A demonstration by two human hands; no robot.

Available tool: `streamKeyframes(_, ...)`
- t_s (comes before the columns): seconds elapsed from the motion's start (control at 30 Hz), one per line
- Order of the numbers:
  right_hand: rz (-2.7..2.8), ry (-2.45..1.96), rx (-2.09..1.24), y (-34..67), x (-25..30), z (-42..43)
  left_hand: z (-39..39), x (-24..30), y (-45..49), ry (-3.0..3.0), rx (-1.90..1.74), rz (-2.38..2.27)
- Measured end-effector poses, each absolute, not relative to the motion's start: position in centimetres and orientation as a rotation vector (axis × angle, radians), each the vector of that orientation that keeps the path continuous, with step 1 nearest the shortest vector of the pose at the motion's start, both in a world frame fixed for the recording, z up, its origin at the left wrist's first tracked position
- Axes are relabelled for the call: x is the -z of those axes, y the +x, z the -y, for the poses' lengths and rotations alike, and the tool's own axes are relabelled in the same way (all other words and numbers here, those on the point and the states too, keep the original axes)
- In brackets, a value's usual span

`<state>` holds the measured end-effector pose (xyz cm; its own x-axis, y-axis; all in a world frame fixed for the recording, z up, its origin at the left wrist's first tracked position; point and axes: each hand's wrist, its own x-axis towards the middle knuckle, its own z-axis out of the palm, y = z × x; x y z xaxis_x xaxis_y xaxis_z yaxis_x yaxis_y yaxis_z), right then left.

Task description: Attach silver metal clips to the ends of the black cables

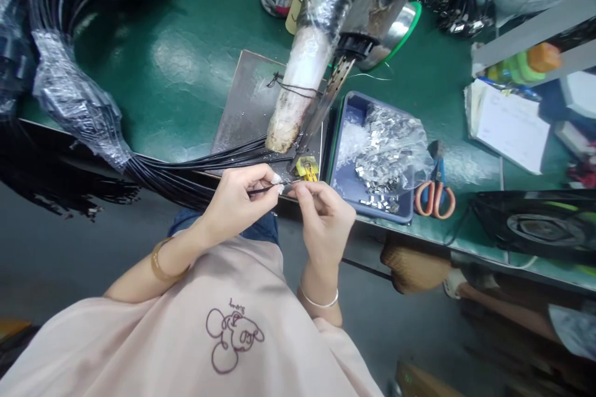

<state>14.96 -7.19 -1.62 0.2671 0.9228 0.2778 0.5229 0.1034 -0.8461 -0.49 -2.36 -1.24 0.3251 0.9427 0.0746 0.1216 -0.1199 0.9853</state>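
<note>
My left hand (239, 197) pinches a black cable (261, 190) close to its end, above the bench's front edge. Facing it, my right hand (326, 209) is closed in a pinch at the thin tip of that cable; what sits between its fingertips is too small to make out. Just beyond the fingers lies a yellow sponge-like block (307, 167). Over it hangs a soldering iron (333, 90), its tip pointing down towards my hands. From the left, a thick bundle of black cables (172, 177) reaches in beside my left hand.
A blue tray (406, 216) of small metal parts (384, 158) stands right of my hands, with orange-handled scissors (435, 198) beside it. A white wrapped tube (298, 84) slants down over a grey plate (242, 99). A black fan-like box (540, 223) sits far right.
</note>
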Motion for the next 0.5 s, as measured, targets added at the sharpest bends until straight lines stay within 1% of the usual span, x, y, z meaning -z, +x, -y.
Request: streamKeyframes(0.5, 1.398, -1.443, -0.575, 14.50, 1.66, 7.02, 2.42, 1.29, -0.58, 1.567, -0.969, -0.991)
